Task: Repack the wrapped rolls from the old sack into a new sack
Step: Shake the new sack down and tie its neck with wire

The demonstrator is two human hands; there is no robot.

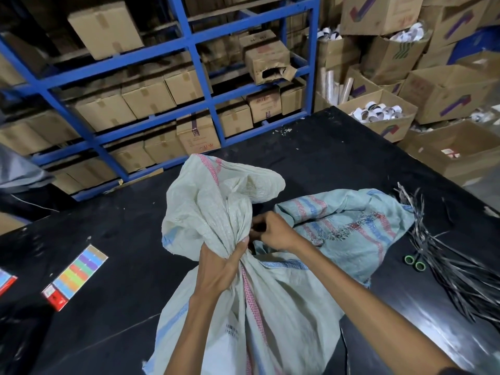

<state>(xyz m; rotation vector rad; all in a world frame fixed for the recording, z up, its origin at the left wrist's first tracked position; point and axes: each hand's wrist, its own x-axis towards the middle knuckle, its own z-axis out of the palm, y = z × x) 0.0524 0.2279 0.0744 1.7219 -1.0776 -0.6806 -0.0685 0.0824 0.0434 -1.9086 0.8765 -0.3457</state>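
Fingers of the left hand [221,269] gripped the gathered neck of the pale sack [284,307]; the right hand [273,231] curled beside it, its hold unclear. Bluish sack [351,228] lay flat behind.

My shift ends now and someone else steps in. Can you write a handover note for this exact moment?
Left hand: grips the gathered neck of the white sack, which looks filled and sits on the black table.
Right hand: curled at that neck, seemingly pinching a dark strap.
The bluish sack lies flat beside it, to the right.
Spare straps and scissors lie further right.
No rolls are visible.
Done: filling, apparently.
Left: tie the neck shut.
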